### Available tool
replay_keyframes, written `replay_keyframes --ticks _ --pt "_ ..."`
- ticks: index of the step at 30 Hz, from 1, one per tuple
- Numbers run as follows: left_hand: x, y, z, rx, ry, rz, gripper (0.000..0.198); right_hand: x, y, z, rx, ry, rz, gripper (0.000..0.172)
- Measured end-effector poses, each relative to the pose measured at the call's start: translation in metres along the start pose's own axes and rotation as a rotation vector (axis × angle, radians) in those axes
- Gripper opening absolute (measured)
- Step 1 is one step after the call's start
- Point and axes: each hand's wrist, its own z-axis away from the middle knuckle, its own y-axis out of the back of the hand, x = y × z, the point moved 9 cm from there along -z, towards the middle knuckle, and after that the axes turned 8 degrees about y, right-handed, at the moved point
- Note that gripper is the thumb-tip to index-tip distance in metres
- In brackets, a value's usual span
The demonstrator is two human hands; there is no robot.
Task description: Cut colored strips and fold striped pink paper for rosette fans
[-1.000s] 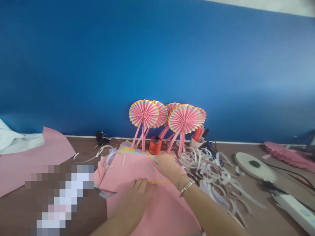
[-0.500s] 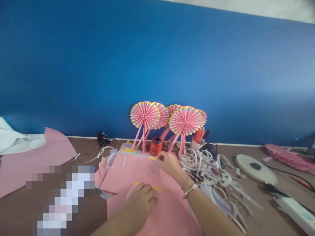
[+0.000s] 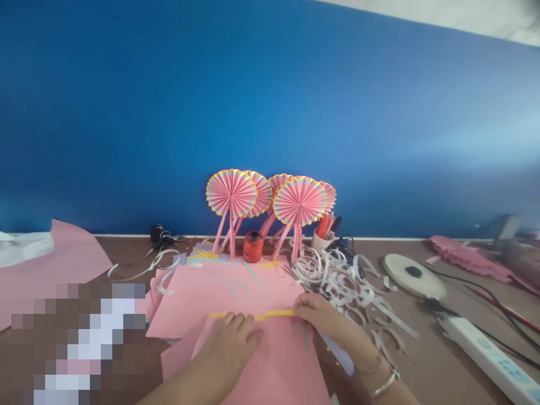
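A pink paper sheet (image 3: pixel 274 365) lies in front of me, with yellow paper strips (image 3: pixel 280 313) along its far edge. My left hand (image 3: pixel 230 351) rests flat on this sheet, its fingertips at the left strip. At the right end of the yellow edge, my right hand (image 3: pixel 318 316) pinches the strip between thumb and fingers; the fingertips are partly hidden. Beyond the hands is another pink sheet (image 3: pixel 185 301) with thin blue and yellow strips lying on it. An orange-red roll (image 3: pixel 253 250) with a dark core stands at its far edge.
Several pleated pink paper fans (image 3: pixel 300 201) stand against the blue wall (image 3: pixel 169 112). Curled white paper strips (image 3: pixel 337 275) are heaped at right, near a cup of tools (image 3: pixel 323 241). Farther right are a white disc (image 3: pixel 411 278) and a power strip (image 3: pixel 485 354). Keys (image 3: pixel 160 239) lie at back left.
My right hand has come nearer and rightward from the back of the papers to the near sheet's edge, where a yellow strip now extends. My left hand stays on the sheet. The view has shifted right.
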Motion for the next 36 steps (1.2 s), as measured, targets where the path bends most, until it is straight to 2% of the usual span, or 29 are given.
replay_keyframes --ticks 2,4,7,9,11,14,16,20,21,22,25,27,29,32,34,36 --pt "0.001 0.005 -0.002 0.001 0.006 0.065 0.03 0.0 0.003 -0.003 0.03 0.026 0.025 0.008" --pt "-0.006 0.013 -0.007 0.031 0.065 0.225 0.025 -0.002 0.005 -0.006 0.037 0.066 0.001 0.007" --pt "-0.032 0.029 -0.016 0.159 0.256 0.562 0.021 -0.012 0.005 -0.008 0.023 0.154 -0.09 0.006" --pt "-0.047 0.033 -0.024 0.226 0.335 0.741 0.026 -0.021 0.004 -0.009 0.013 0.198 -0.127 0.006" --pt "-0.054 0.03 -0.036 0.209 0.344 0.869 0.032 -0.027 0.002 -0.011 -0.002 0.208 -0.137 0.006" --pt "-0.058 0.022 -0.053 0.128 0.347 0.989 0.015 -0.036 0.002 -0.016 -0.024 0.207 -0.107 0.007" --pt "-0.062 0.022 -0.058 0.131 0.364 1.024 0.013 -0.039 0.01 -0.021 0.007 0.191 -0.111 0.013" --pt "-0.071 0.034 -0.056 0.233 0.378 1.003 0.013 -0.045 0.048 -0.027 0.313 0.183 -0.191 0.035" --pt "-0.071 0.038 -0.055 0.256 0.372 0.985 0.013 -0.053 0.051 -0.028 0.331 0.227 -0.164 0.036" --pt "-0.07 0.042 -0.054 0.276 0.364 0.966 0.013 -0.064 0.048 -0.029 0.3 0.29 -0.108 0.034" --pt "-0.066 0.052 -0.053 0.324 0.334 0.917 0.012 -0.096 0.02 -0.029 0.094 0.475 0.11 0.026" --pt "-0.065 0.056 -0.054 0.345 0.332 0.899 0.012 -0.105 0.008 -0.028 0.052 0.491 0.19 0.018" --pt "-0.065 0.059 -0.054 0.355 0.334 0.898 0.013 -0.106 0.002 -0.028 0.05 0.463 0.229 0.011" --pt "-0.066 0.058 -0.054 0.373 0.346 0.917 0.013 -0.102 -0.001 -0.032 0.037 0.468 0.23 0.012" --pt "-0.068 0.057 -0.047 0.433 0.4 0.894 0.012 -0.095 0.005 -0.038 0.07 0.462 0.164 0.012" --pt "-0.06 0.055 -0.038 0.49 0.4 0.778 0.015 -0.081 0.017 -0.045 0.153 0.388 0.074 0.014"
